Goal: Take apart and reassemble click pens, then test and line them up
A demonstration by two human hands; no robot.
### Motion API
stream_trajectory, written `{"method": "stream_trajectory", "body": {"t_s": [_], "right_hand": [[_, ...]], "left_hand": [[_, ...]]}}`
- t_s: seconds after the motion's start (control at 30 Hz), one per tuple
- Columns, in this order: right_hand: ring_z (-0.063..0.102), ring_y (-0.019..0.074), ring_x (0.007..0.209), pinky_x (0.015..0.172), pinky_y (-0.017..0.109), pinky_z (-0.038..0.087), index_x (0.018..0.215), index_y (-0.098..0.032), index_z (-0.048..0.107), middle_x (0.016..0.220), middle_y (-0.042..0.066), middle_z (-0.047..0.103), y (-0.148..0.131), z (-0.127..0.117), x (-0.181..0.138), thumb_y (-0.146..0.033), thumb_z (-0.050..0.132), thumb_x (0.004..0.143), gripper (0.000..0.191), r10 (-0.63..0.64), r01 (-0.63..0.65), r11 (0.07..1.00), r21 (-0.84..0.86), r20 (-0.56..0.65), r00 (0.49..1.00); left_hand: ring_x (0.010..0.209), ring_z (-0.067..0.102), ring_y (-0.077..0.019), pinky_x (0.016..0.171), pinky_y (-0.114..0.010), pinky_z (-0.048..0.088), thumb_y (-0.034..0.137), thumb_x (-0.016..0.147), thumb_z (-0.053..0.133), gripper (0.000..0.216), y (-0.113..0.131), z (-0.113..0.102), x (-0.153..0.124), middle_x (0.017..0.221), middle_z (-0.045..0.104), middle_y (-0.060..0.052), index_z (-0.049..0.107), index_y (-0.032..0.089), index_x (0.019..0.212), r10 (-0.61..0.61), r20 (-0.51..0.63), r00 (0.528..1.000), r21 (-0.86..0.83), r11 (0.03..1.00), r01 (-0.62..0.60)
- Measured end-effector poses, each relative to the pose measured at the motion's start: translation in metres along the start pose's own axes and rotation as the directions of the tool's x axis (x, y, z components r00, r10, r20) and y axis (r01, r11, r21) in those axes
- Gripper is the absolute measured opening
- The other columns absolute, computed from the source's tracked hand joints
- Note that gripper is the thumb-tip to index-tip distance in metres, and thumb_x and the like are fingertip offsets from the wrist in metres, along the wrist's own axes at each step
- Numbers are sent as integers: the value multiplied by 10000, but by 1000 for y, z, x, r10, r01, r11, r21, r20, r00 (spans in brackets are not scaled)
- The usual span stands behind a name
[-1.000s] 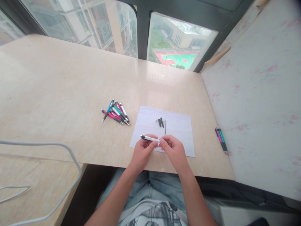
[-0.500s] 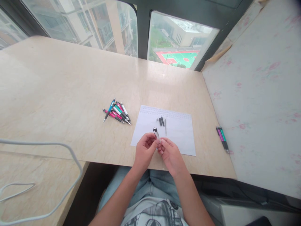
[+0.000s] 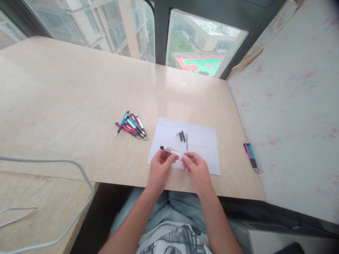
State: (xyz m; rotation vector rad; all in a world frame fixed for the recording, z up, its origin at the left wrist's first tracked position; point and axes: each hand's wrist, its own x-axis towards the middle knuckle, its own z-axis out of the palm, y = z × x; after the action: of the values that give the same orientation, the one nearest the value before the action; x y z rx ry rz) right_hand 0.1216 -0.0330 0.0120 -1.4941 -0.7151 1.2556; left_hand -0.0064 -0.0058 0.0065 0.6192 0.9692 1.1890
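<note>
My left hand [image 3: 159, 168] is closed on a white pen barrel [image 3: 170, 151] with a black end, held level over the near edge of a white paper sheet [image 3: 201, 146]. My right hand [image 3: 195, 167] sits just to its right, fingertips pinched together close to the barrel's end; what they hold is too small to see. On the sheet beyond my hands lie small black pen parts [image 3: 182, 136] and a thin refill [image 3: 186, 141].
A pile of several coloured pens [image 3: 130, 125] lies left of the sheet on the beige marble table [image 3: 66, 106]. Two more pens [image 3: 249, 155] rest at the table's right edge beside a pale floral surface. A white cable [image 3: 47, 197] loops at the lower left.
The pen barrel was tipped upright half a second ago and now lies level again, black end to the left. My right hand has drawn slightly away from its other end.
</note>
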Motion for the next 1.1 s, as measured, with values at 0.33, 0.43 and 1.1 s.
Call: {"method": "stream_trajectory", "body": {"t_s": [0.33,0.43,1.1], "right_hand": [[577,195,697,707,333,420,869,-196,703,850,72,714,-21,-19,67,-296,524,845,207,-435,196,506,-840,-52,899],[592,209,744,732,342,425,917,-186,707,875,82,714,-23,-13,73,-306,521,849,231,-459,200,492,-847,-57,887],[552,142,676,590,260,442,929,-209,697,831,32,666,11,9,-19,-435,641,867,241,81,-92,975,202,65,995]], "left_hand": [[764,593,-111,739,-235,470,215,742,791,198,1,-8,4,879,680,-27,697,177,912,-65,91,994,-182,980,80],[755,587,-119,730,-242,469,219,738,793,211,0,-8,4,876,672,-33,695,170,918,-61,100,993,-167,983,77],[767,611,-187,728,-292,479,247,795,725,112,7,1,-9,809,683,-36,705,206,897,109,161,981,393,905,-165]]}}
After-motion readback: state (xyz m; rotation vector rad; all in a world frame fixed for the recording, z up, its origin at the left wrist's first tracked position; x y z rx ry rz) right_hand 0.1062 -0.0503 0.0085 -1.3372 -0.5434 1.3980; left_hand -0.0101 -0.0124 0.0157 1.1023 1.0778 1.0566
